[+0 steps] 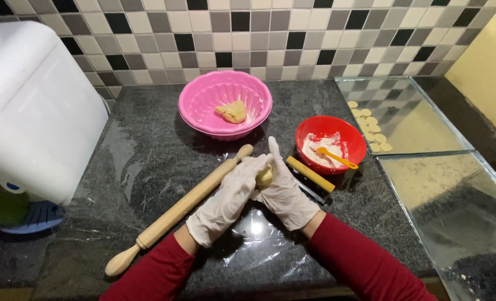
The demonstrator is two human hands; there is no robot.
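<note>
Cupped a small, smooth, pale yellow dough ball (264,177) between left hand (228,199) and right hand (284,189), both in thin white gloves, palms pressed round it. Over crinkled clear plastic film (259,245). At ten o'clock, a long wooden rolling pin (175,212); at twelve, a fluted pink bowl (225,103); at two, a floury red bowl (330,144).

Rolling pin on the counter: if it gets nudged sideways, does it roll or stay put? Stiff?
The wooden rolling pin is a long round cylinder lying flat on the smooth stone counter, so it would probably roll under a sideways push. It looks solid and straight, so likely stiff. Its upper end lies against the left hand, which may block it that way.
</note>
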